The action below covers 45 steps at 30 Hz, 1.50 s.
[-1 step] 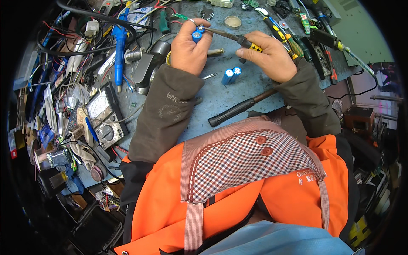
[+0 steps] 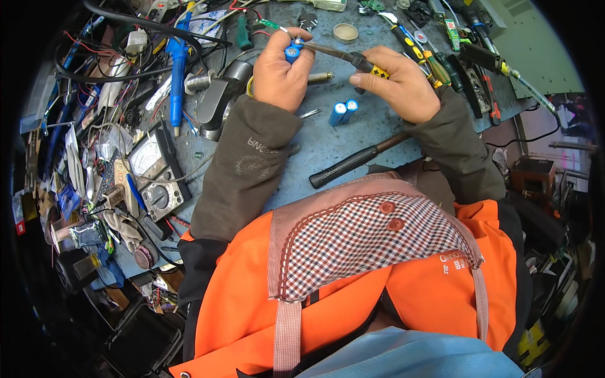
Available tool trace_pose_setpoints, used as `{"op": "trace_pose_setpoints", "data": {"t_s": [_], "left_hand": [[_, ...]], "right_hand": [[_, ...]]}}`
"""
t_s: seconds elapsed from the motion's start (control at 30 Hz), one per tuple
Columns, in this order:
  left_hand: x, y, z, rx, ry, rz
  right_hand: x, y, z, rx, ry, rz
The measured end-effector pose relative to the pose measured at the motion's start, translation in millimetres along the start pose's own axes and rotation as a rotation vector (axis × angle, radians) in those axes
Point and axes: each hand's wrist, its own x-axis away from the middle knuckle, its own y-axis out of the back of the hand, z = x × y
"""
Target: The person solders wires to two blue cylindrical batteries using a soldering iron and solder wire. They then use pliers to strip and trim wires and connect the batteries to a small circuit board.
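My left hand (image 2: 282,75) is closed around a pair of blue cylindrical battery cells (image 2: 292,53), their ends facing up between thumb and fingers. My right hand (image 2: 398,85) grips a tool with a yellow-and-black handle (image 2: 379,70) and a long, tapering metal nose (image 2: 331,51); I cannot tell its exact kind. Its tip reaches the cell ends, beside a small shiny piece at my left fingertips. Two more blue battery cells (image 2: 339,114) stand side by side on the blue bench (image 2: 302,160), below the gap between my hands.
A hammer (image 2: 353,165) lies near the bench's front edge. To the left are an analog multimeter (image 2: 157,170), a blue desoldering pump (image 2: 178,82) and tangled cables. A round tin (image 2: 345,33) sits at the back. Several screwdrivers (image 2: 435,68) and a soldering iron (image 2: 529,88) lie right.
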Motion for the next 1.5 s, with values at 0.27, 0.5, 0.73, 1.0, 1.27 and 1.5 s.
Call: {"op": "trace_pose_setpoints", "data": {"t_s": [0.27,0.5,0.73,1.0,1.27,1.5], "left_hand": [[-1,1,5,-0.211,-0.055,-0.038],[-1,1,1,-0.453,-0.140,-0.119],[-2,3,-2,-0.460,-0.104,-0.120],[-3,5,-2,-0.497,-0.125,-0.123],[-3,4,1,-0.481,-0.097,-0.092],[-2,3,-3,-0.502,-0.031,-0.121]], "right_hand": [[2,0,7,0.368,0.287,-0.171],[2,-1,28,0.635,0.360,-0.285],[2,-9,34,0.643,0.323,-0.314],[-1,-8,39,0.572,0.324,-0.289],[0,-9,38,0.471,0.199,-0.186],[1,-12,48,0.595,0.258,-0.245]]}}
